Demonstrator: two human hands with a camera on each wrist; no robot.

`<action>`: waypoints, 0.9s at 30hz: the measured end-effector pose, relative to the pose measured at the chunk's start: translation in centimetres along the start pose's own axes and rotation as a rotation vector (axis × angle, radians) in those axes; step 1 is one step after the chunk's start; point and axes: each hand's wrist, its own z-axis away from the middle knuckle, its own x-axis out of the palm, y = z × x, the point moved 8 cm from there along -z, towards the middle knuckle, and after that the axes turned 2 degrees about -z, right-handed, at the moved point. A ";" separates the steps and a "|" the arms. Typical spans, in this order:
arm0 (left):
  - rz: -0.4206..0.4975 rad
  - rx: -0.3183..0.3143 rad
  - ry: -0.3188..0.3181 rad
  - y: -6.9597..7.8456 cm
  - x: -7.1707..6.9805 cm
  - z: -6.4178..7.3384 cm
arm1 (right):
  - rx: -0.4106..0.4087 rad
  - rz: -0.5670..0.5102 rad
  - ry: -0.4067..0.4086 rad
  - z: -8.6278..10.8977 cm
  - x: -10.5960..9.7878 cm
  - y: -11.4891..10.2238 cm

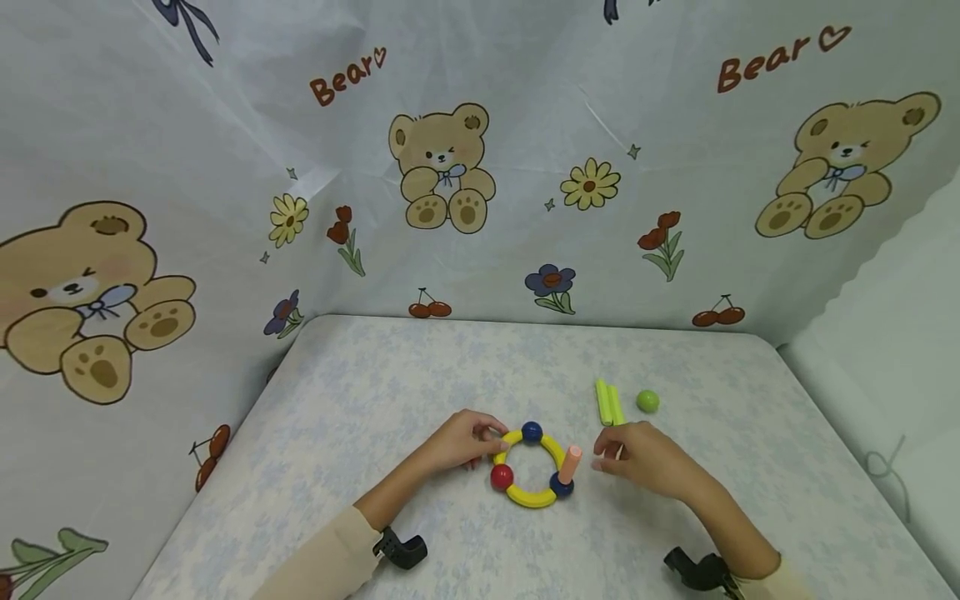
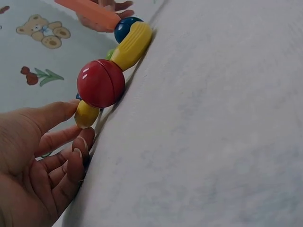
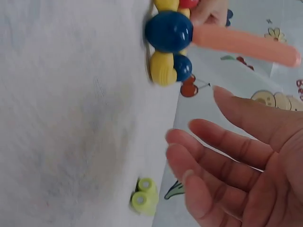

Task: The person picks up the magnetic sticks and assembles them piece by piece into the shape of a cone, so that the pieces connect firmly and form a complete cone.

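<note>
A ring of yellow curved rods (image 1: 531, 499) joined by balls lies on the table. Its balls are a red one (image 1: 502, 477), a dark blue one (image 1: 532, 432) at the far side and another dark blue one (image 1: 561, 486) at the near right. From that last ball an orange stick (image 1: 571, 463) stands up, slightly tilted. My left hand (image 1: 461, 440) pinches the ring's left yellow curved rod (image 2: 87, 115) between thumb and fingers, beside the red ball. To the right of the orange stick, my right hand (image 1: 648, 461) hovers apart from it, fingers loosely bent and holding nothing.
Two lime-green sticks (image 1: 603, 403) lie side by side beyond my right hand, with a green ball (image 1: 648, 401) to their right. A bear-patterned cloth (image 1: 510, 275) hangs behind the table (image 1: 420, 367). A thin cord (image 1: 888, 471) shows at the far right.
</note>
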 end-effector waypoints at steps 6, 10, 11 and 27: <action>0.007 0.012 0.006 -0.1 0.1 0.2 | 0.000 0.009 0.235 -0.4 -2.7 2.0; -0.009 0.022 0.022 0.0 0.2 0.3 | 0.044 0.087 0.361 -0.7 -3.7 3.3; -0.015 0.026 0.030 0.0 0.2 0.3 | 0.061 0.109 0.380 -0.8 -3.9 3.5; -0.034 0.044 0.131 -0.4 0.2 0.5 | 0.254 0.090 0.381 -2.5 -3.2 6.7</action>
